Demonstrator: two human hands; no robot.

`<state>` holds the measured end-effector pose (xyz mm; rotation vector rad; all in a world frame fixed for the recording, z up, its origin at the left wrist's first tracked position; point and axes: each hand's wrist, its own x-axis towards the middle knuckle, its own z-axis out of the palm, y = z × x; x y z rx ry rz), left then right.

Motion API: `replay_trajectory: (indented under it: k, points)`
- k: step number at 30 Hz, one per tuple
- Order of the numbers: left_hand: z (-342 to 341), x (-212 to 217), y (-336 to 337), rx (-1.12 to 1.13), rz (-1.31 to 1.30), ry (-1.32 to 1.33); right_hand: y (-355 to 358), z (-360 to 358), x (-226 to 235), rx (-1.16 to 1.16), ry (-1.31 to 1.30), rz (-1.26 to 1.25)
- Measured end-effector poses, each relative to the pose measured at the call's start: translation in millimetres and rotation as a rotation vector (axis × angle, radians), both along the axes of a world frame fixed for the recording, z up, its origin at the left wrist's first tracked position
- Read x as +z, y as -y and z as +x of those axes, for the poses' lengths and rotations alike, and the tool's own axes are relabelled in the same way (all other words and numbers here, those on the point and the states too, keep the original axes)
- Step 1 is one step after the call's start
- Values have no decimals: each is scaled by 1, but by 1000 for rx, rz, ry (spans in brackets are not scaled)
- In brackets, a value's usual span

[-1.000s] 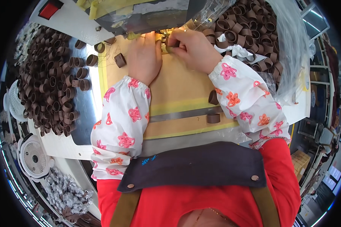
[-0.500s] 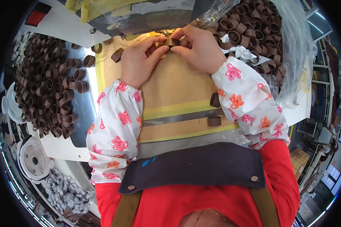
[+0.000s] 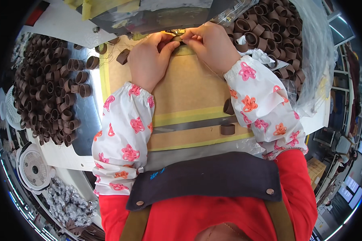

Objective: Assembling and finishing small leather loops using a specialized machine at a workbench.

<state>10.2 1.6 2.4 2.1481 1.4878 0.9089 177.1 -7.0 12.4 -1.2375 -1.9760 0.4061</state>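
The left hand point(image 3: 148, 62) and right hand point(image 3: 215, 47) each had a fingertip grip on the small brown band point(image 3: 177, 39), held just beside the lit metal part point(image 3: 175, 31) of the machine point(image 3: 149, 17); light, even pressure and fingertips clear of the metal seemed best

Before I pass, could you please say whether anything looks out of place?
Two brown loops lie by the right sleeve, away from the right heap, so seem stray; the crumpled white scrap on that heap looks odd among brown.
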Motion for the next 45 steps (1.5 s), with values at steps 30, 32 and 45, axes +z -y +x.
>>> replay_trajectory:
  k: [30,32,45]
  points:
    - [-3,-6,-16,-60,-77,49,-1,-3,8,-195,208,-31]
    - [-5,-8,-16,-62,-69,70,-2,-3,7,-182,204,-27]
    - [-1,-3,-13,-69,-90,68,-7,0,5,-174,238,-149]
